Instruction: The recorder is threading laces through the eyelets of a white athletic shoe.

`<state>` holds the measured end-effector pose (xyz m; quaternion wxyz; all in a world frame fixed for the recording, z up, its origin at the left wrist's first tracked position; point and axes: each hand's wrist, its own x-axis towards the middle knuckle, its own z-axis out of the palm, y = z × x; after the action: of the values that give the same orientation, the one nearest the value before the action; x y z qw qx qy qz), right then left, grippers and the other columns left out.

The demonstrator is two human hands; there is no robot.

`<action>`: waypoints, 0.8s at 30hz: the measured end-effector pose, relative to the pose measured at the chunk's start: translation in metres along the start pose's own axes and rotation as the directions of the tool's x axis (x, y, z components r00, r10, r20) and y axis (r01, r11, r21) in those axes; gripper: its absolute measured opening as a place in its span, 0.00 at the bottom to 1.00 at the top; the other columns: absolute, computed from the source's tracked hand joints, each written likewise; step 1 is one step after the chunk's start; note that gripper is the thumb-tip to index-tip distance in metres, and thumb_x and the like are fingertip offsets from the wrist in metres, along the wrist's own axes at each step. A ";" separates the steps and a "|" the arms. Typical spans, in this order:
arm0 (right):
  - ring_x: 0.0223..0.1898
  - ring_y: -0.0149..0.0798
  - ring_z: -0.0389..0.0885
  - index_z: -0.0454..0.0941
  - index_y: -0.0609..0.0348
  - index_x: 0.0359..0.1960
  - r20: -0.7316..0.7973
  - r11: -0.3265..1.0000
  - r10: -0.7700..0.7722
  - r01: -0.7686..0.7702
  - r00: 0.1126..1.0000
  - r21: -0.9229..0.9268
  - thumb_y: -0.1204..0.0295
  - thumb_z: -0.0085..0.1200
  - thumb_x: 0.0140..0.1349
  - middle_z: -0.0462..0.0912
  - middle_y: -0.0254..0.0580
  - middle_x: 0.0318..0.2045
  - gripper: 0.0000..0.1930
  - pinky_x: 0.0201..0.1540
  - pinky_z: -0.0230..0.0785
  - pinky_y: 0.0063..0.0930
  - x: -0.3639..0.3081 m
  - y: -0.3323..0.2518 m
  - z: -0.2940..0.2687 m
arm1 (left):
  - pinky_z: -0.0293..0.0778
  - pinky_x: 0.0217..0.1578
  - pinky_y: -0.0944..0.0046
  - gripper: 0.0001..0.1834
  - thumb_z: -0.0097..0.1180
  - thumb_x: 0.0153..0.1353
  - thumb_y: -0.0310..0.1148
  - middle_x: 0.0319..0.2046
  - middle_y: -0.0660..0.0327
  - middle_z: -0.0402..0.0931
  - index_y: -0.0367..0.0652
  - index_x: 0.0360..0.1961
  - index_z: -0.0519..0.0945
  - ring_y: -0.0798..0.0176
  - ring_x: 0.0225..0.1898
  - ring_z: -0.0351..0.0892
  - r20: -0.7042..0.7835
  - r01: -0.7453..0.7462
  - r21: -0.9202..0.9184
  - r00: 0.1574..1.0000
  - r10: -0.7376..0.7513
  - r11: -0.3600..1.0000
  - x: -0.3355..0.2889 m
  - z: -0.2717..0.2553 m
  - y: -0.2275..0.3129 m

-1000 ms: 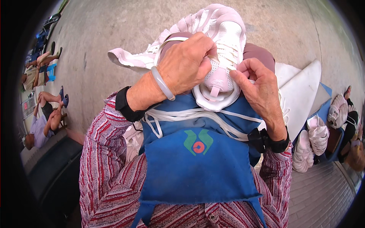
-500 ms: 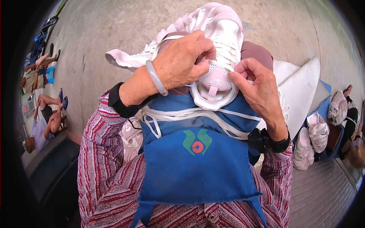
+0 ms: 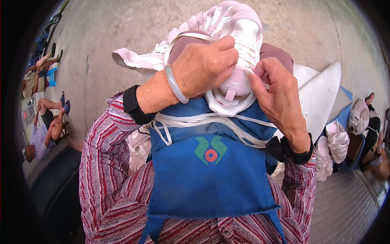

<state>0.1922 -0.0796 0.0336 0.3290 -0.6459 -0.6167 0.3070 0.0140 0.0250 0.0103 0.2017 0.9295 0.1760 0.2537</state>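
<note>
Bare concrete floor (image 3: 113, 53) spreads across the far side of an open work area, giving way to a paved strip (image 3: 337, 203) at near right. At the center, a worker in a striped shirt (image 3: 107, 166) and mauve trousers (image 3: 278, 57) bends over a white-and-pink shoe (image 3: 235, 83) on the lap, its toe pointing away and its heel opening toward the body. The left hand (image 3: 211, 61) is bent over the left side of the shoe's tongue, fingers curled inward; its fingertips are hidden, so what they grip, if anything, cannot be told. Opposite, the right hand (image 3: 276, 89) pinches a white lace (image 3: 247, 70) between thumb and forefinger at the right edge of the lacing. A pale bracelet (image 3: 175, 85) circles the left wrist, and black bands are strapped around both. Beyond the left forearm, a curved row of matching shoe uppers (image 3: 178, 34) trails toward the left, with a loose white strand (image 3: 167, 53) looping over the knee beside it. Nearer the body, a bundle of white laces (image 3: 203, 120) lies across a blue apron (image 3: 211, 187) bearing a green-and-red emblem. White sheeting (image 3: 323, 95) spreads to the right of the knees, and farther right more pale shoes (image 3: 339, 142) are grouped beside another person, partly visible at the edge. At far left, two people sit, one with a blue stool (image 3: 51, 76) close by.
</note>
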 end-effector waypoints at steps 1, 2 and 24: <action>0.27 0.50 0.76 0.71 0.62 0.32 -0.010 0.990 -0.106 0.104 0.994 -0.093 0.75 0.55 0.57 0.74 0.47 0.28 0.06 0.29 0.68 0.38 0.001 0.001 -0.001 | 0.71 0.21 0.63 0.06 0.61 0.48 0.23 0.27 0.60 0.71 0.40 0.27 0.75 0.57 0.23 0.76 0.028 -0.050 0.026 0.998 0.049 0.998 -0.002 -0.001 -0.001; 0.29 0.54 0.75 0.69 0.61 0.34 -0.011 0.961 -0.210 0.205 0.978 -0.186 0.76 0.54 0.57 0.73 0.47 0.30 0.07 0.29 0.68 0.41 0.001 0.002 -0.003 | 0.71 0.21 0.63 0.06 0.61 0.48 0.23 0.27 0.60 0.71 0.40 0.27 0.75 0.57 0.23 0.76 0.029 -0.048 0.026 0.998 0.047 0.998 -0.003 -0.001 -0.002; 0.20 0.26 0.67 0.76 0.65 0.24 0.295 0.952 0.277 -0.303 0.914 0.045 0.67 0.57 0.61 0.72 0.35 0.14 0.13 0.24 0.61 0.22 0.012 0.009 -0.019 | 0.70 0.38 0.73 0.12 0.48 0.68 0.28 0.32 0.63 0.78 0.38 0.49 0.78 0.72 0.35 0.74 -0.044 0.296 -0.180 0.950 -0.309 0.938 -0.028 -0.053 -0.022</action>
<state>0.2139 -0.0690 0.0378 0.2159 -0.6638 -0.5405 0.4697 -0.0427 0.0465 0.0305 0.3109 0.8610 0.3015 0.2668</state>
